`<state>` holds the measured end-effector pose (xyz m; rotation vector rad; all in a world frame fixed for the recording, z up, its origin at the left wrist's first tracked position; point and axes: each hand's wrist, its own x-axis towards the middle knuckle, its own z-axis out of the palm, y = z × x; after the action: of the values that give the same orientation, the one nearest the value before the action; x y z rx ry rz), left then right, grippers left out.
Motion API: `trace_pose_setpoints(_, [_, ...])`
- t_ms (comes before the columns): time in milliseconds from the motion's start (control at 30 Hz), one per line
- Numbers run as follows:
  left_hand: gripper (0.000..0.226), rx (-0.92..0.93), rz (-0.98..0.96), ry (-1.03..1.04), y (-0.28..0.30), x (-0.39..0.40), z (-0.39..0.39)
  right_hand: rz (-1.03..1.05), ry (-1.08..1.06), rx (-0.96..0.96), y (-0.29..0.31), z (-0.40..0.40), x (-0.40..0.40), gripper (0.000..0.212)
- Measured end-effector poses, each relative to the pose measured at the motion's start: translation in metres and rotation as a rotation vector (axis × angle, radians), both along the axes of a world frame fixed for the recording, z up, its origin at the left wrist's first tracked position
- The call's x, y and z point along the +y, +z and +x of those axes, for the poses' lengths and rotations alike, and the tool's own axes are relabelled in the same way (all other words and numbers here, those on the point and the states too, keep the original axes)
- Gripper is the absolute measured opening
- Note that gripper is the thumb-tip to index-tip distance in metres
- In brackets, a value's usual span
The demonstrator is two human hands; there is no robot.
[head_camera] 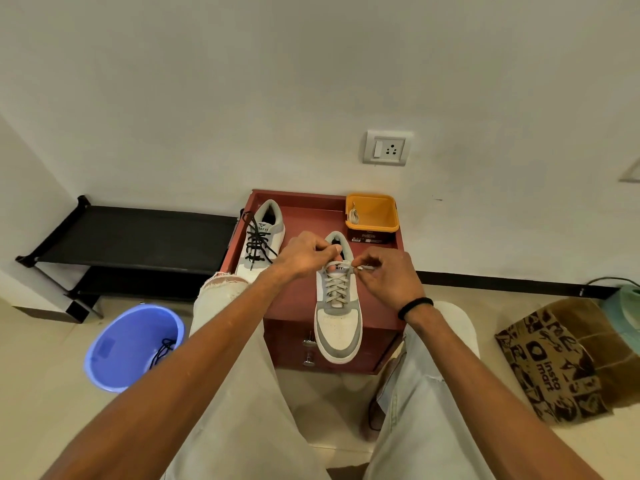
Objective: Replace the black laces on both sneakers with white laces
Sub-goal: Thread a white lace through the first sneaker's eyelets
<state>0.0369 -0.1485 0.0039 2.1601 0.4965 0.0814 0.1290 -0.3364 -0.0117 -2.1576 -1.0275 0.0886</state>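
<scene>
Two grey-and-white sneakers stand on a red cabinet top [301, 296]. The right sneaker [338, 336] carries a white lace [336, 287] crossed through its eyelets. My left hand [303, 256] pinches the lace at the top left eyelets. My right hand [389, 277] pinches the lace's other end at the top right, its tip sticking out sideways. The left sneaker [260, 237] at the back left holds a black lace [258, 242], loosely tied. Another white lace [354, 214] lies coiled in an orange tub [375, 216]. A loose black lace [162, 349] lies in a blue bucket [133, 346].
A black shoe rack [131, 237] stands left against the wall. A printed paper bag [561, 358] lies on the floor at right. A wall socket [387, 148] sits above the cabinet. My knees flank the cabinet's drawer front with metal knobs [308, 351].
</scene>
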Motion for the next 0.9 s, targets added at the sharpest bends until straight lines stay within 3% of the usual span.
trace_pose_setpoints(133, [0.039,0.051,-0.149,0.127,-0.013,-0.005,0.003,-0.016,-0.042,-0.21,-0.008,-0.004,0.004,0.015])
trace_pose_setpoints(200, [0.041,0.057,-0.225,0.14,-0.015,-0.011,0.001,0.026,-0.068,-0.24,-0.013,-0.009,0.008,0.014])
trace_pose_setpoints(367, [0.019,-0.1,-0.458,0.186,-0.022,-0.019,-0.007,0.098,-0.082,-0.21,-0.023,-0.019,0.012,0.013])
trace_pose_setpoints(567, [0.016,-0.252,-0.589,0.306,-0.037,-0.017,-0.026,0.249,-0.192,0.096,-0.034,-0.008,0.007,0.013])
trace_pose_setpoints(700, [0.022,-0.36,-0.894,0.412,-0.042,0.003,-0.038,0.364,-0.371,0.47,-0.035,0.009,-0.011,0.012])
trace_pose_setpoints(767, [0.015,-0.39,-1.07,0.439,-0.043,0.009,-0.041,0.374,-0.409,0.633,-0.037,0.014,-0.019,0.013])
trace_pose_setpoints(900, [0.01,-0.419,-1.262,0.502,-0.048,0.012,-0.039,0.268,-0.458,0.727,-0.045,0.016,-0.025,0.013])
